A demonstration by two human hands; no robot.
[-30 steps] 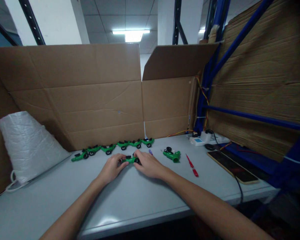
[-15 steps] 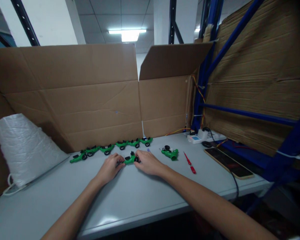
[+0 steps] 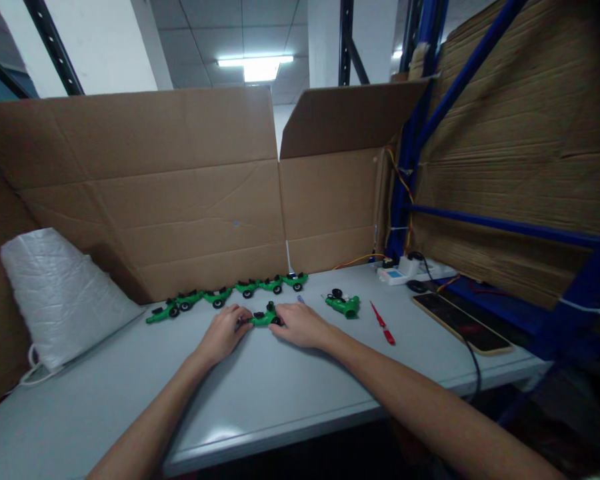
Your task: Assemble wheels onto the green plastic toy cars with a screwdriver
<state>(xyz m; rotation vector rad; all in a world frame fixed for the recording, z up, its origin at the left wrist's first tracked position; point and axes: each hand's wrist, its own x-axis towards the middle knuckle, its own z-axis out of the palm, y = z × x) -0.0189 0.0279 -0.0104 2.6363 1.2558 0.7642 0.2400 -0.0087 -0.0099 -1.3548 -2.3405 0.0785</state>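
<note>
A small green toy vehicle with black wheels and a black part on top sits between my hands in the middle of the table. My left hand pinches its left end, fingertips curled round it. At its right end, my right hand has fingers closed by the black wheel, which they partly cover. Behind my hands runs a row of several similar green toy vehicles. To the right lie a green toy body with loose black wheels beside it and a red screwdriver.
A white plastic-wrapped bag stands at the left. On the right are a phone with a black cable and a white power strip. Cardboard walls and a blue metal frame border the table.
The view has shifted a little. Both hands remain on the green toy vehicle, which seems turned slightly, and their grip looks almost the same.
</note>
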